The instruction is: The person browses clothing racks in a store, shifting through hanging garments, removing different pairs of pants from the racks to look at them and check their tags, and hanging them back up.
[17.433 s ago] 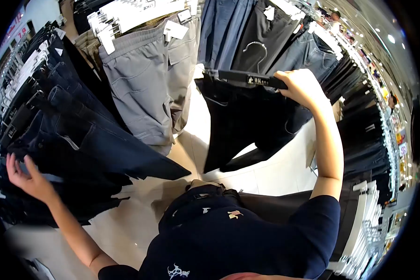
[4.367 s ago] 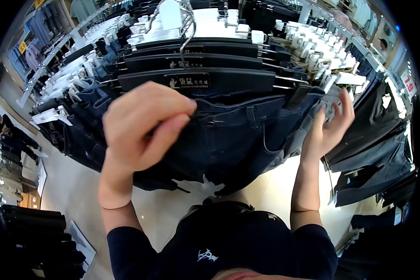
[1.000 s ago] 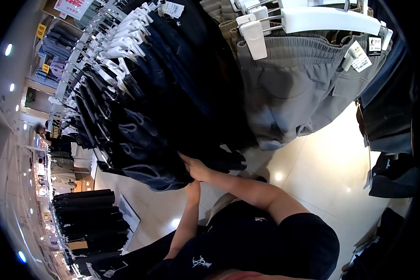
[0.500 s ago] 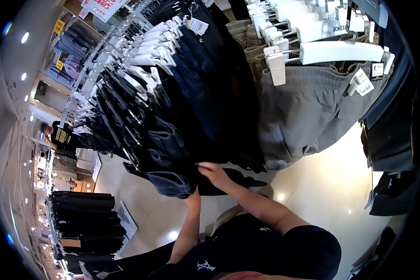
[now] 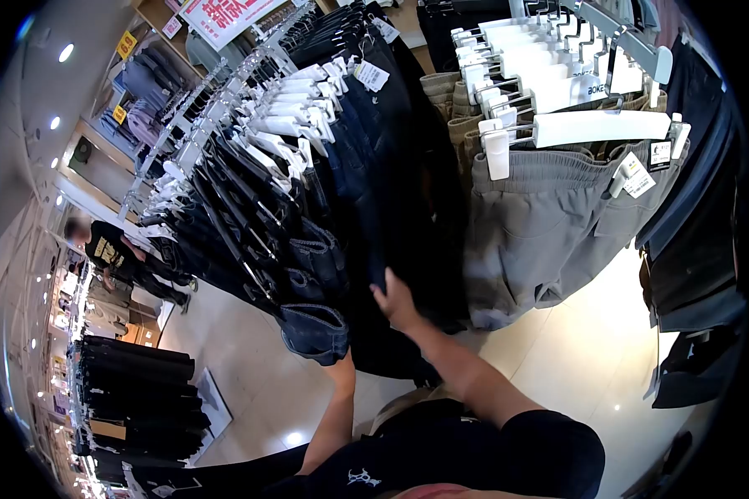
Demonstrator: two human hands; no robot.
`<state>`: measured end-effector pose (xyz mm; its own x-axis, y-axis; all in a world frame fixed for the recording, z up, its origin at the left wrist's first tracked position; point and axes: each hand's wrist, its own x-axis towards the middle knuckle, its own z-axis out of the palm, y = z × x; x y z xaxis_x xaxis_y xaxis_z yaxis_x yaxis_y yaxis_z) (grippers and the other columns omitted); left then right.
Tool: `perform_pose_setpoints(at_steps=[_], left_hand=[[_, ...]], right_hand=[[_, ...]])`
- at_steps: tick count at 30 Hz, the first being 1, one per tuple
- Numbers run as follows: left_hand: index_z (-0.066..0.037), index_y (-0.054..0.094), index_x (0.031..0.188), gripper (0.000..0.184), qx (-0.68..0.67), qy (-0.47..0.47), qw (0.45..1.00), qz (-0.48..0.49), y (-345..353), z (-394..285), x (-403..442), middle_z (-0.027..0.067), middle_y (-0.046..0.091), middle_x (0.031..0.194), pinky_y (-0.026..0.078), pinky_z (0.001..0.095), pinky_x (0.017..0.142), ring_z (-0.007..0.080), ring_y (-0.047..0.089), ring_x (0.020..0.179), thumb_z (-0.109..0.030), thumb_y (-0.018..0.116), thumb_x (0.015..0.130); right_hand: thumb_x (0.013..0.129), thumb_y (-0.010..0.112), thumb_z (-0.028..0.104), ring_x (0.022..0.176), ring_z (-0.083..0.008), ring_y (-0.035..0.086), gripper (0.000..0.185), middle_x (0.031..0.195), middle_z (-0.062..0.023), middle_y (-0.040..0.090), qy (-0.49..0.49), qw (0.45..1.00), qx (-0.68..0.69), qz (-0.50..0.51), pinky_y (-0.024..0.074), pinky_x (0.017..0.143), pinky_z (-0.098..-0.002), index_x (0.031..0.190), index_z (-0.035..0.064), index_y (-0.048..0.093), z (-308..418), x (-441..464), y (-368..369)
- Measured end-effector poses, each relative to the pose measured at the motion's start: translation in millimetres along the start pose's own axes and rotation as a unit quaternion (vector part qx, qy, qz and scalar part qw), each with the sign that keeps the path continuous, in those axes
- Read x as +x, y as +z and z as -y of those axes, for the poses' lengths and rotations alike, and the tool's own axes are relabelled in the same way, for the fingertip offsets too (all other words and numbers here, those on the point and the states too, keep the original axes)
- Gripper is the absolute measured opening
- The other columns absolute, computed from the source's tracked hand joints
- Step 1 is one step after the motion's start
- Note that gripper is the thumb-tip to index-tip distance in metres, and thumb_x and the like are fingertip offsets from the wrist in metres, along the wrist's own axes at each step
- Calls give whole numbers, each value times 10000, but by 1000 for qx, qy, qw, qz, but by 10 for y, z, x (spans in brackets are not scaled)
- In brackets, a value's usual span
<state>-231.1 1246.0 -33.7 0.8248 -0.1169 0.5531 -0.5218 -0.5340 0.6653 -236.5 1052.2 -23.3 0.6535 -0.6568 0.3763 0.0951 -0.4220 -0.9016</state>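
Note:
My left hand [image 5: 339, 366] is mostly hidden behind the bottom edge of the front dark blue jeans [image 5: 314, 331], which hang on a black hanger, so its fingers cannot be made out. My right hand [image 5: 398, 303] is beside the black trousers [image 5: 370, 333], thumb raised and the other fingers curled or hidden at the dark cloth; whether it grips any of it is unclear. More dark jeans hang behind on black and white hangers [image 5: 287, 125].
Grey elastic-waist trousers [image 5: 549, 224] hang on a white hanger at the right. A metal rail [image 5: 632, 50] is above them. At the left stand a person in black [image 5: 121, 254] and a rack of black garments [image 5: 137, 391]. Dark trousers [image 5: 695, 208] hang far right.
The view has shifted, with the racks appearing lower and further right. My right hand has moved up and slightly right along the dark cloth. The person at the left shows more fully.

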Motion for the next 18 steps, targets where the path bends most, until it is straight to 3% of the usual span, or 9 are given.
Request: perform_pose_setpoints(at_steps=[3,5,6,8,11,12,14,16,18], left_hand=[[42,387,1248,657,68,-1,997,44,-24,226,-2,222,426,1269,298,363,993,363,412,1161,-74,711,688],[28,438,1206,587,45,-13,998,44,-26,154,-18,197,463,1238,311,364,985,341,439,1142,-52,703,688],[14,489,1164,521,21,-26,998,44,-30,54,-10,172,499,1206,323,366,977,320,466,1124,-31,694,687],[29,457,1190,563,-2,-47,997,53,-18,-126,-6,187,472,1232,314,363,982,338,441,1141,-49,697,687],[41,436,1208,596,-66,-76,993,58,4,-284,-34,197,448,1254,301,360,990,356,413,1159,-62,698,683],[37,446,1199,584,-108,-77,989,60,27,-335,-21,193,450,1250,299,358,993,356,411,1160,-58,696,680],[28,471,1175,549,-93,-60,993,35,58,-441,17,172,492,1203,335,353,955,324,457,1117,-65,704,687],[20,497,1152,515,-78,-50,996,7,108,-355,-35,151,534,1156,371,348,918,292,503,1073,-72,713,693],[5,518,1131,488,-62,-52,993,90,198,-43,-136,176,566,1102,414,360,871,315,540,1020,-119,708,699]], right_hand=[[740,599,29,725,-415,509,256,778,-227,491,-60,996,64,12,410,619,-430,925,-24,429,405,-197,-27],[711,591,-1,749,-389,505,282,776,-201,488,-51,997,41,41,414,631,-409,949,-28,444,383,-243,-15],[700,596,1,785,-379,491,294,795,-192,483,-51,998,3,48,410,659,-404,953,-29,448,363,-241,-38],[666,624,30,888,-365,437,350,854,-180,463,-60,993,-77,60,394,754,-396,972,-33,466,292,-241,-91],[732,619,157,1016,-394,456,358,1050,-246,513,-18,989,-93,113,410,829,-408,988,-72,517,10,-313,-87],[732,619,157,1016,-394,456,358,1050,-246,513,-26,988,-96,120,410,829,-408,988,-72,517,-44,-339,-85],[729,617,189,962,-409,506,407,985,-275,547,122,967,-17,223,421,819,-413,1007,-91,517,-162,-459,-85],[720,613,193,914,-420,539,401,941,-275,576,122,970,4,210,436,793,-417,1036,-41,535,-330,-639,-6],[721,605,177,931,-418,540,386,965,-271,577,112,967,-11,230,440,781,-410,1059,2,545,-383,-751,-24]])
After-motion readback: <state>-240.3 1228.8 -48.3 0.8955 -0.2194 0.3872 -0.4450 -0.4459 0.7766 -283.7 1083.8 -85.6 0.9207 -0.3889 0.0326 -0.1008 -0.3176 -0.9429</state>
